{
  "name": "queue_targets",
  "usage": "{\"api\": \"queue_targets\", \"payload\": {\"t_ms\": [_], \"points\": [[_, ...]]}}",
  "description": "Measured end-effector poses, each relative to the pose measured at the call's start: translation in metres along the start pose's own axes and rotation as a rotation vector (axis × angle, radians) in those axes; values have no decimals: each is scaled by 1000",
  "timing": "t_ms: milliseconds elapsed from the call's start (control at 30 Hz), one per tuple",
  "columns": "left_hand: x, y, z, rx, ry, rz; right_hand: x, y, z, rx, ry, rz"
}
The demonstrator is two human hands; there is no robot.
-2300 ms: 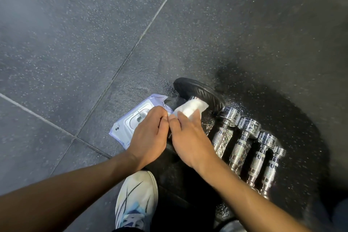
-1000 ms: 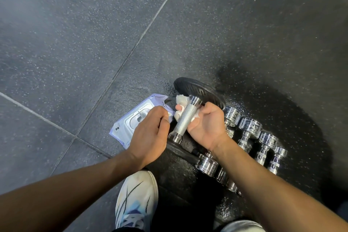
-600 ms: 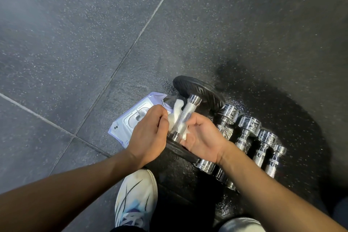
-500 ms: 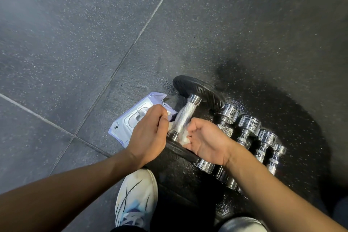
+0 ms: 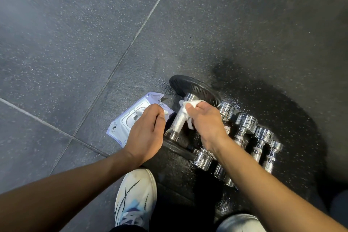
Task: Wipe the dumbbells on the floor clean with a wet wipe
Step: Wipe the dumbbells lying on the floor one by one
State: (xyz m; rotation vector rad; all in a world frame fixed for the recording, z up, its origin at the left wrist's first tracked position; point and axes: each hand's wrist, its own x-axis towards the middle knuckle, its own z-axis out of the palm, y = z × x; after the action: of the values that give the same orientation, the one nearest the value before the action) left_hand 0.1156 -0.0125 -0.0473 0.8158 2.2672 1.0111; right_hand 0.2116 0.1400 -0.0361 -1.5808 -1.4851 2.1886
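Note:
A big dumbbell with black plates (image 5: pixel 195 88) and a knurled chrome handle (image 5: pixel 178 118) lies on the floor. My right hand (image 5: pixel 205 124) pinches a white wet wipe (image 5: pixel 190 107) around the upper part of that handle, close to the far plate. My left hand (image 5: pixel 148 133) sits at the handle's near end, its fingers curled over the near plate's rim (image 5: pixel 177 147); the fingertips are hidden. Several small chrome dumbbells (image 5: pixel 244 124) lie in a row just right of the big one, partly under my right forearm.
A lilac pack of wet wipes (image 5: pixel 126 124) lies on the floor left of the big dumbbell, half under my left hand. My white shoe (image 5: pixel 135 198) stands below the hands. The dark speckled rubber floor (image 5: pixel 75 43) has pale seams and looks wet around the dumbbells.
My right hand has slid the wipe from the handle's near end up to its far end by the far plate. My left hand has stayed where it was.

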Motion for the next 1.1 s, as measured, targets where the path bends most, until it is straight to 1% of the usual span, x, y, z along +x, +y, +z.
{"api": "queue_targets", "payload": {"t_ms": [67, 133, 200, 367, 467, 500, 533, 600, 700, 800, 1033, 1100], "points": [[0, 0, 1, -1, 1, -6, -2, 12, 2, -105, 6, -38], [0, -1, 1, 1, 1, -5, -8, 16, 3, -193, -55, 11], [0, 0, 1, -3, 3, 0, -16, 20, 7, -220, -145, 69], [1, 1, 0, -13, 0, 5, -25, 30, 5, -474, -197, 117], [0, 1, 1, -9, 3, 11, -22, 26, -7, -575, -274, 147], [0, 1, 1, -7, 3, 13, -21, 24, -8, -549, -291, 150], [0, 1, 1, -8, 2, 10, -19, 24, -7, -467, -301, 164], [0, 1, 1, -8, -2, 7, -14, 26, -4, -190, -302, 216], [0, 1, 1, -2, -8, 12, -7, 22, 3, 193, -326, 247], [0, 1, 0, 5, -3, 5, 1, 16, 6, 476, -334, 233], [-1, 2, -1, -2, -10, 13, 18, 2, 9, 765, -247, 197], [-1, 1, -1, -14, -3, 10, 20, 1, 11, 781, -236, 191]]}}
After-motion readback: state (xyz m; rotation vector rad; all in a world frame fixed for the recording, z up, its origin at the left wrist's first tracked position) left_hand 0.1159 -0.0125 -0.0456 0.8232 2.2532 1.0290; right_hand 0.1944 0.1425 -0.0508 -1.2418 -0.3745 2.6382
